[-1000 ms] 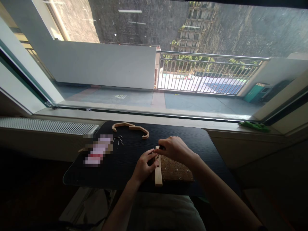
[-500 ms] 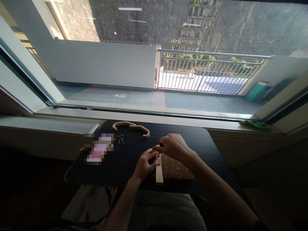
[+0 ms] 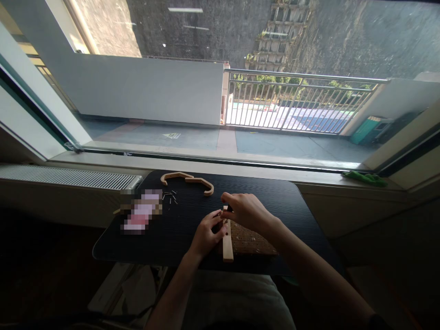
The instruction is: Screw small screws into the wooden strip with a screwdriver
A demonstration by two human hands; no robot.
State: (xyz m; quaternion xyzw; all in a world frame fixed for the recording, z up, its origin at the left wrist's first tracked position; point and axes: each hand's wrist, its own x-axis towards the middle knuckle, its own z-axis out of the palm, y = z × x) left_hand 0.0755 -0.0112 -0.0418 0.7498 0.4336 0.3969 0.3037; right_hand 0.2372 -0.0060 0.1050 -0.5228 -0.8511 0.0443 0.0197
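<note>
Pale wooden strip: left hand grasping its left side, right hand clenched round a dark object at its far end, brown board to its right

Daylight comes through a wide window beyond the dark table, a white radiator at left.

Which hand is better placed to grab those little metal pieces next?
Probably the left hand: it's nearer the metal pieces, while the right hand is farther over, seemingly gripping something dark at the wooden strip.
</note>
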